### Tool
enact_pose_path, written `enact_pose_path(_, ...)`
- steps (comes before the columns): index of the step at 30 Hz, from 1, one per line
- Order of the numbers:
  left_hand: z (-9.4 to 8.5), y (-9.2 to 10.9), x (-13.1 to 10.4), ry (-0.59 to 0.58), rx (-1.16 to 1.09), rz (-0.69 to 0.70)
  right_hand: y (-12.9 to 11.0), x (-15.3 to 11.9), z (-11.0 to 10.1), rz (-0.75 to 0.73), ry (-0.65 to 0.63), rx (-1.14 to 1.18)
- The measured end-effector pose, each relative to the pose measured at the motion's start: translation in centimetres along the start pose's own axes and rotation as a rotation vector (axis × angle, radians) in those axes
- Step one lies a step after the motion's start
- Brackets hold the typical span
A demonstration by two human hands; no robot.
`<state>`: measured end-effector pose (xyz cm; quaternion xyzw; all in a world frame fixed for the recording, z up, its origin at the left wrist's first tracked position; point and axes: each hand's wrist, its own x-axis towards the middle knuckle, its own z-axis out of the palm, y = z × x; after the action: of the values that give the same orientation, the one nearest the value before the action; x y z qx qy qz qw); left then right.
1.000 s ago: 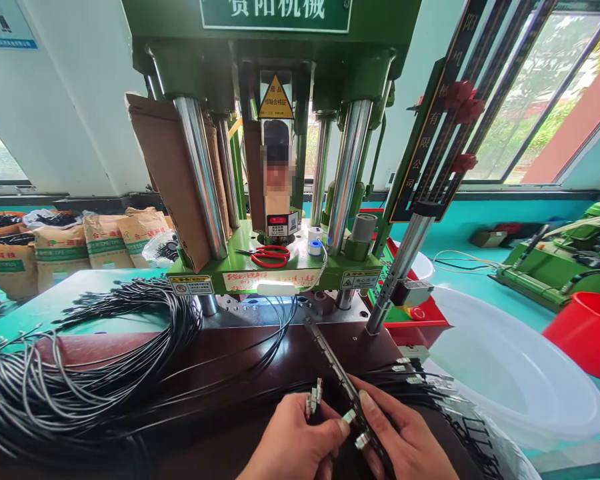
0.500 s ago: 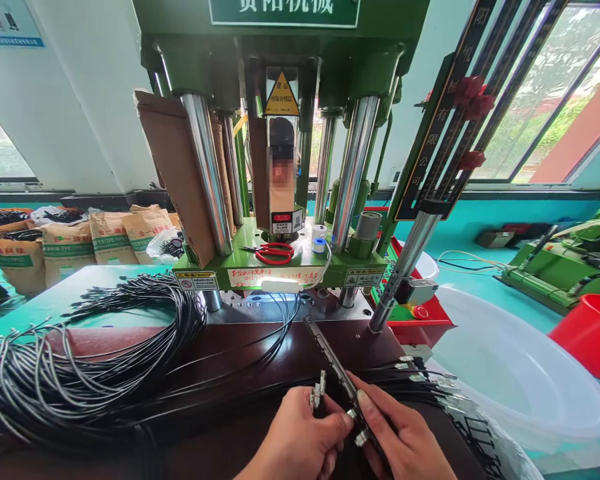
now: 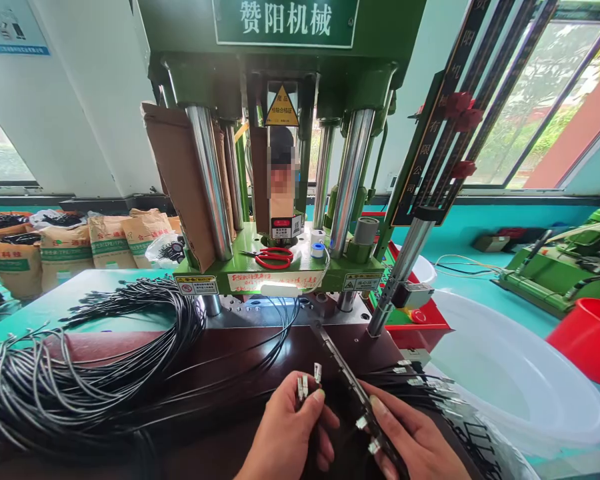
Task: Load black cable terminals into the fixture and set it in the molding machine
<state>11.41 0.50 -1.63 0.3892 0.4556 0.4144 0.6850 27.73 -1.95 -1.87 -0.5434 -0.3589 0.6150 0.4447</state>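
My left hand [image 3: 290, 437] pinches a few thin black cables, whose small metal connector ends [image 3: 306, 381] stick up above its fingertips. My right hand [image 3: 414, 440] grips a long dark fixture bar [image 3: 341, 363] that slants up and left toward the press; a couple of metal connectors [image 3: 363, 423] sit in the bar near my thumb. Both hands are low in the view over the dark brown bench top [image 3: 290, 347], a short gap between them.
A green vertical press [image 3: 280, 167] stands ahead with red scissors [image 3: 270, 257] on its base. A big bundle of black cables [image 3: 80, 373] lies left. A clear plastic tub [image 3: 520, 373] and red bucket [image 3: 590, 333] sit right. Another person shows behind the press.
My left hand has drawn away from the bar with its cable ends, which are now spread and raised. The right hand with the bar has shifted slightly right and down.
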Motion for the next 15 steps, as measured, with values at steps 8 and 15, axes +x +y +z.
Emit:
enact_pose_path(8, 0.85, -0.21, 0.31, -0.008, 0.217, -0.066, 0.58, 0.54, -0.81, 0.014, -0.084, -0.12)
enact_pose_path(15, 0.85, -0.05, 0.42, -0.051, 0.244, -0.116, 0.17, 0.19, -0.45, -0.014, -0.041, -0.152)
